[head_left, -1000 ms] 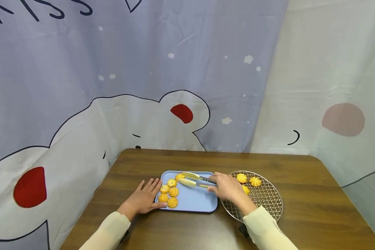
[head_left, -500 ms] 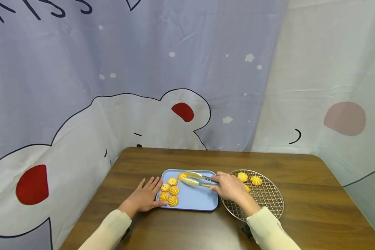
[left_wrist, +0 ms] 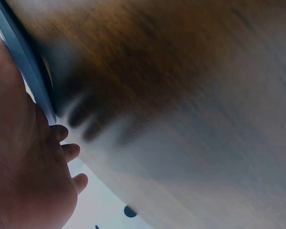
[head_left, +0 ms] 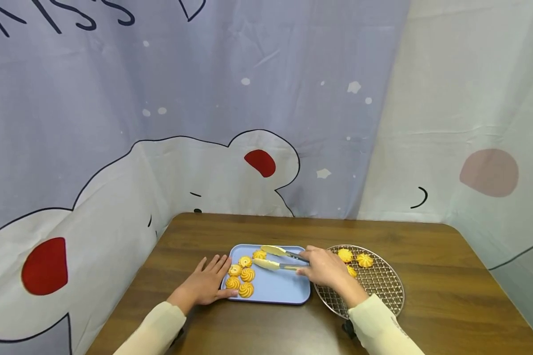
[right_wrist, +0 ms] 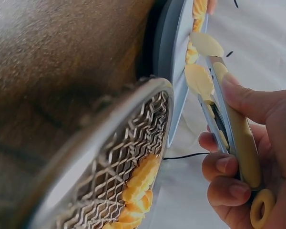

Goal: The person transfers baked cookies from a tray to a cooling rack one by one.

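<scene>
My left hand (head_left: 206, 282) rests at the left end of a light blue tray (head_left: 280, 286), fingers spread and thumb along its front rim. Several yellow swirl cookies (head_left: 246, 289) lie in the tray's left part. My right hand (head_left: 325, 267) holds a pair of tongs (head_left: 288, 266) with yellow tips over the tray, thumb on one arm and fingers curled round the other. The tongs' tips stand apart beside the rearmost cookie (head_left: 259, 254). In the right wrist view, nothing shows gripped between the tips (right_wrist: 200, 80). The left wrist view shows the left palm (left_wrist: 26, 162) beside the tray's side.
A round wire rack (head_left: 384, 281) stands just right of the tray, partly under my right forearm. It bears three cookies (head_left: 364, 260), one partly hidden by the hand. Both lie on a brown wooden table (head_left: 444, 276), with a printed curtain (head_left: 257, 98) behind.
The tongs' tips have spread wider and sit slightly right of the rearmost cookie, which stays on the tray. My left hand keeps its place.
</scene>
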Motion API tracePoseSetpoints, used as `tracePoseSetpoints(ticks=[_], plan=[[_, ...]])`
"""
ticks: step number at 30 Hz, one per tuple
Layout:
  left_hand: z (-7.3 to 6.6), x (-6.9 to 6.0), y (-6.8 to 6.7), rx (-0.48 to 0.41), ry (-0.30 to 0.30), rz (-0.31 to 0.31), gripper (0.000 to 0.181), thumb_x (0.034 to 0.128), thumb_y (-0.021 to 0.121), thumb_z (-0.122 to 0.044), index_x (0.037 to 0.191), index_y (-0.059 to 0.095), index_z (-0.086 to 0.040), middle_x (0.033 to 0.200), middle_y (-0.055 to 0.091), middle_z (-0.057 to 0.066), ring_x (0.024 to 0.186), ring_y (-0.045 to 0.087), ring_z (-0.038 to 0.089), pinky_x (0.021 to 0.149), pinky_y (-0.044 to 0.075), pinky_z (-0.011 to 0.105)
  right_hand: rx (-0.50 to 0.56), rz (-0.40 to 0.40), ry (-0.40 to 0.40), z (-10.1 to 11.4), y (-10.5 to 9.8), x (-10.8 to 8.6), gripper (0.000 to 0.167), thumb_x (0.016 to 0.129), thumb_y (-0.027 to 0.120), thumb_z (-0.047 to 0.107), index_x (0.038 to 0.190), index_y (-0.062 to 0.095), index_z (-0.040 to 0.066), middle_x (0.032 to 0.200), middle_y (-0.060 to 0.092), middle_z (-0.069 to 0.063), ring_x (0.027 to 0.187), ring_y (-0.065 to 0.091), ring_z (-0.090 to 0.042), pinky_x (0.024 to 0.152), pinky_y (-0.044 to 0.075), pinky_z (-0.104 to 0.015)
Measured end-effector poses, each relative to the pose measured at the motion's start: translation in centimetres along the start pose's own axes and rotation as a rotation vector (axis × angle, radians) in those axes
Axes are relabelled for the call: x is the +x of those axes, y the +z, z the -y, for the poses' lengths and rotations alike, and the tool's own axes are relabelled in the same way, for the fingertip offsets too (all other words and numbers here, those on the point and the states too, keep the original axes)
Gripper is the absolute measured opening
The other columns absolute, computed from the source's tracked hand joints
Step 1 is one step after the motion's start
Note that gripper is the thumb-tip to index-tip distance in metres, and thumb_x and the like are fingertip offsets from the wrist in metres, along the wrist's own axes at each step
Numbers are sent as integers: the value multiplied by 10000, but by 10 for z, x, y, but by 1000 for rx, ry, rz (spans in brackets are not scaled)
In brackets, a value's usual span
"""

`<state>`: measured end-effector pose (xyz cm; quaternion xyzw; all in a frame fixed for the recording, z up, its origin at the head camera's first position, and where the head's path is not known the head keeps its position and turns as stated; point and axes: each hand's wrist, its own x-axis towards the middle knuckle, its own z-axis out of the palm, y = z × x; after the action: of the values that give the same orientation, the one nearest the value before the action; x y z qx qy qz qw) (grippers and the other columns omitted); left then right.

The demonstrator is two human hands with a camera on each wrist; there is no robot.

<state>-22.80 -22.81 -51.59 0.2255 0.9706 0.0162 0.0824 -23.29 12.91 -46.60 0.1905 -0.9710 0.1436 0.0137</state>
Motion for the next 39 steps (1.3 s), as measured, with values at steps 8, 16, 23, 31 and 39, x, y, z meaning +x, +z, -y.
tracePoseSetpoints(ticks=[8,16,23,31,39], plan=[[2,3,1,32,1,-13,1007,927,386,-785,1618,225,-71,1661,256,140,1537,206,351,1214,127,607,-28,2,7,3,-2,3,496,862,795,418,1296,711,194,1097,651,41,794,610,-191,650,501,-395],[-1,3,-8,16,11,-21,985,938,418,-757,1604,261,-48,1648,280,166,1526,227,380,1204,148,621,-73,-43,-14,5,-5,2,449,881,776,417,1277,719,213,1125,651,49,721,592,-183,578,459,-351],[-1,4,-9,19,19,-20,985,938,429,-752,1603,261,-46,1646,284,169,1524,234,380,1203,143,625,-84,-80,-43,7,-8,-5,437,879,781,400,1259,724,192,1048,638,58,657,552,-158,552,431,-337],[-2,4,-9,20,6,-16,987,932,427,-760,1604,264,-56,1648,283,158,1528,227,371,1206,142,618,-75,-96,-29,5,-12,-11,452,880,777,389,1278,715,184,1004,623,68,629,488,-115,533,408,-295],[-4,-1,-5,0,-5,-3,1009,916,415,-785,1605,266,-63,1650,285,147,1530,229,361,1207,149,612,-31,-77,4,-1,-10,-22,484,869,779,403,1291,706,179,1100,647,61,659,499,-94,536,413,-270]])
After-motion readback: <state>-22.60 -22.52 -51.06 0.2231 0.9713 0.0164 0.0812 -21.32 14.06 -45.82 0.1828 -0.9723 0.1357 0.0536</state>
